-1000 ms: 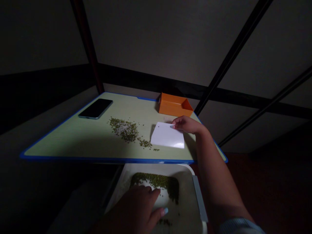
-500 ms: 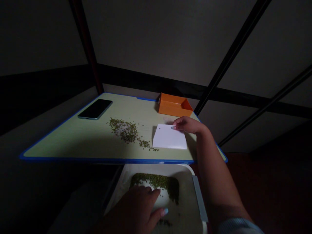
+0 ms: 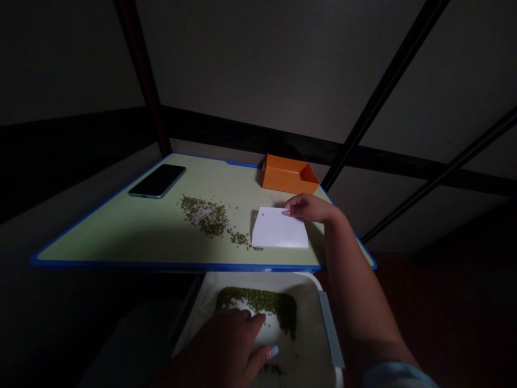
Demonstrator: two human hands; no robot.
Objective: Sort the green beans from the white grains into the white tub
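Note:
My right hand [image 3: 302,207] pinches the top right edge of a white plastic scraper [image 3: 279,229] with a small hole in its corner. The scraper's lower edge meets the board, just right of loose small green beans, which look like mung beans [image 3: 208,216]. Below the board's near edge, my left hand [image 3: 242,337] reaches into a white bin [image 3: 309,283]. Its thumb and index finger are apart with nothing seen between them; the other fingers are partly hidden. More green beans [image 3: 258,297] lie heaped along the far side of the bin.
A pale board with a blue rim [image 3: 121,231] carries a phone [image 3: 159,180] at its far left. At the back right of the board stands an orange open box [image 3: 288,175]. Dark-framed panels [image 3: 250,64] rise behind it.
The scraper and my right hand have shifted very slightly left and toward me. My left hand and the beans look unmoved.

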